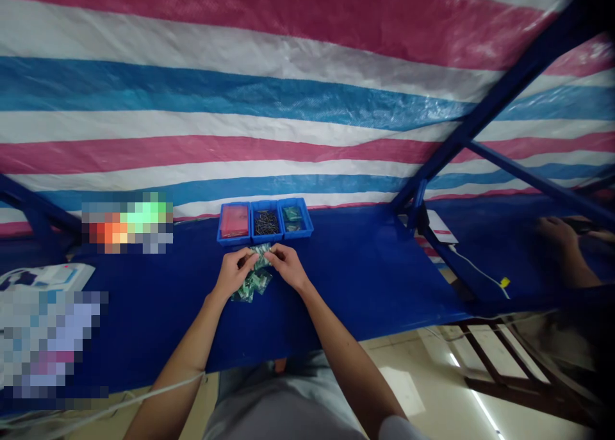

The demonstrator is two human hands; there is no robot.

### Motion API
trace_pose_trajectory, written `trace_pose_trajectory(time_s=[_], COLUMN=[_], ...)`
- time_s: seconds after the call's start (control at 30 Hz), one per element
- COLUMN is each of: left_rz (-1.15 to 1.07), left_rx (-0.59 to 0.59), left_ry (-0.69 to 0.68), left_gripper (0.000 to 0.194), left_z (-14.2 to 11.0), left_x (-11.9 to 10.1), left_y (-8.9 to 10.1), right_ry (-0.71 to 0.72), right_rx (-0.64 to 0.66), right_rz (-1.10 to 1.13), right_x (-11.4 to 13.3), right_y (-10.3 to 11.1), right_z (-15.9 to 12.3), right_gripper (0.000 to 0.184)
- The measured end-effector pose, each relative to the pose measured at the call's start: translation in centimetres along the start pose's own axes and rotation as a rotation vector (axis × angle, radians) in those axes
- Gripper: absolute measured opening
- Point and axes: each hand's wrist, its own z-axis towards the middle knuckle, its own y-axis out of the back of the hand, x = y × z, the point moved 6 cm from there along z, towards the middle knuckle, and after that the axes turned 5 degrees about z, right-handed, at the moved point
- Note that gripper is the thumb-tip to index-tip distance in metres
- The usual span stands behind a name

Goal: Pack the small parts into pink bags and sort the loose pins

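A pink, white and blue striped tarpaulin [240, 107] hung across the whole far side, and a blue steel frame [500, 94] slanted down through the right of the view above a tiled floor [403, 389]. Below the tarpaulin lay a long surface [365, 280] covered in dark blue sheeting. Blurred patches hid objects at its far left corner and near left corner, and a white device [48, 277] showed at the left edge. Toward the right end lay a white card [442, 225] with a white cable [480, 273] running from it, and beyond the frame another person's hand [557, 232] rested well apart from the work. Three blue plastic trays stood side by side along the far edge, left of centre: the left tray [234, 221] held red packets, the middle tray [266, 222] dark screws, and the right tray [293, 219] small dark-green packets. Just in front of them, the left grip [234, 272] and right grip [288, 265] were nearly closed, their fingertips meeting on a green clear packet [262, 251]. A loose pile of similar packets [250, 291] lay directly beneath, touching neither tray.
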Motion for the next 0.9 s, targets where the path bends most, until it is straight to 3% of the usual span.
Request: trace_pose_trajectory(time_s=[0.2,0.4,0.73,0.9], left_rz=[0.015,0.01,-0.007,0.028], left_rx=[0.032,-0.009,0.008,0.002], left_ry=[-0.004,-0.017,-0.024,-0.034], left_gripper=[0.035,0.04,0.03,0.037], left_z=[0.03,-0.05,-0.08,-0.03], left_x=[0.13,0.13,0.23,0.15], left_y=[-0.19,0.07,-0.01,0.02], right_ry=[0.024,0.031,0.031,0.027], right_rx=[-0.036,0.009,0.001,-0.001], right_rz=[0.036,-0.035,-0.043,-0.06], right_x=[0.4,0.16,0.26,0.07], right_y=[-0.22,-0.64,-0.47,-0.45], right_z=[-0.35,-0.71,-0.69,-0.69], right_gripper=[0.041,0.041,0.045,0.045])
